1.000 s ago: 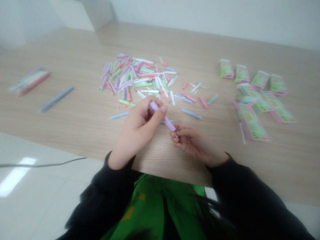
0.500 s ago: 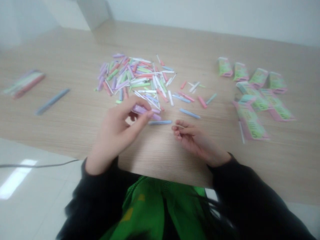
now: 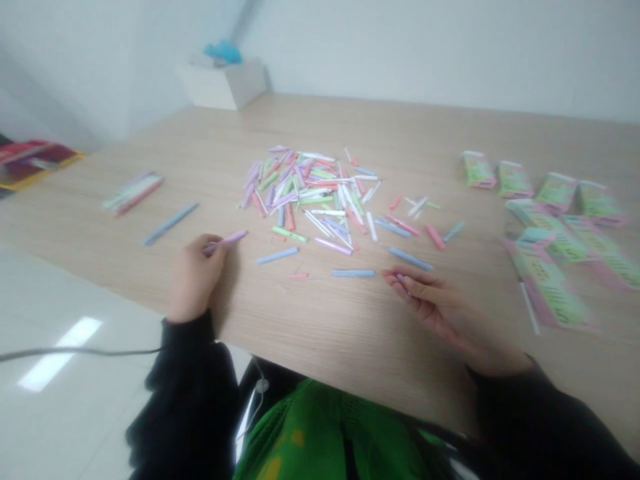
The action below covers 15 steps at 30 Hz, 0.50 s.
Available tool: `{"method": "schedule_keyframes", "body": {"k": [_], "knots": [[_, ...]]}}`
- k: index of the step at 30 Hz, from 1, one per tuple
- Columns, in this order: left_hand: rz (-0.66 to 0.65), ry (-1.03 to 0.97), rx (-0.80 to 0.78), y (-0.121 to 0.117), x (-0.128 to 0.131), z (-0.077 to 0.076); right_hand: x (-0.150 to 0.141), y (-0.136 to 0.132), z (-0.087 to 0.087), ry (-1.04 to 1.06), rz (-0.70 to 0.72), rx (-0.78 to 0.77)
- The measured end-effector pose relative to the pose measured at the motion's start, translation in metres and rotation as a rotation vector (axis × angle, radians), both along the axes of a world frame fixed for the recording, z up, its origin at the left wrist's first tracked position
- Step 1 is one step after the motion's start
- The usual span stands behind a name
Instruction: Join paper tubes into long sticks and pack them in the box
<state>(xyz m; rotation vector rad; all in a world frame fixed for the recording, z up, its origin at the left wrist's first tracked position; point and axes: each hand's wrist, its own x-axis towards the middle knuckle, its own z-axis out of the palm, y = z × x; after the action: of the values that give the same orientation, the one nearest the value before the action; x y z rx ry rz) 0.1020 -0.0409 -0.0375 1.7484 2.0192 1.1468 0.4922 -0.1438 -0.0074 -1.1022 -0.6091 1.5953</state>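
My left hand (image 3: pixel 194 277) sits at the table's near edge, pinching a slim lilac pen (image 3: pixel 226 241) by one end. My right hand (image 3: pixel 430 307) rests further right, its fingertips pinching a small lilac piece (image 3: pixel 402 280) that is mostly hidden. A loose heap of slim pastel pens (image 3: pixel 310 193) lies on the wooden table (image 3: pixel 320 320) between and beyond my hands. Several single pens lie apart from it, with a pale blue pen (image 3: pixel 353 273) just left of my right fingertips.
Green-and-pink card packets (image 3: pixel 550 287) lie at the right. A bundle of pens (image 3: pixel 133 195) and a blue pen (image 3: pixel 171 224) lie at the left. A white box (image 3: pixel 223 83) stands at the far corner. A cable (image 3: pixel 75 351) crosses the floor.
My hands have moved apart, the left going left with the lilac pen. The view has swung up and shifted, showing more of the room and table.
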Motion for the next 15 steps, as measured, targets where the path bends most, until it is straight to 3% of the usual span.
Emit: {"method": "schedule_keyframes", "body": {"k": [3, 6, 11, 13, 15], "knots": [[0.022, 0.193, -0.094, 0.001, 0.005, -0.001, 0.000, 0.001, 0.000, 0.005, -0.001, -0.015], [0.002, 0.241, -0.094, 0.000, 0.005, -0.001, 0.003, 0.000, 0.001, 0.009, 0.025, -0.016], [0.008, 0.249, 0.032, -0.009, 0.026, 0.012, 0.010, -0.004, 0.002, 0.026, 0.005, 0.006], [-0.148, 0.271, 0.075, -0.010, 0.054, 0.022, 0.013, -0.005, 0.001, 0.030, -0.034, 0.005], [-0.428, 0.346, 0.109, -0.007, 0.089, 0.032, 0.015, -0.005, 0.000, 0.035, -0.059, 0.005]]}}
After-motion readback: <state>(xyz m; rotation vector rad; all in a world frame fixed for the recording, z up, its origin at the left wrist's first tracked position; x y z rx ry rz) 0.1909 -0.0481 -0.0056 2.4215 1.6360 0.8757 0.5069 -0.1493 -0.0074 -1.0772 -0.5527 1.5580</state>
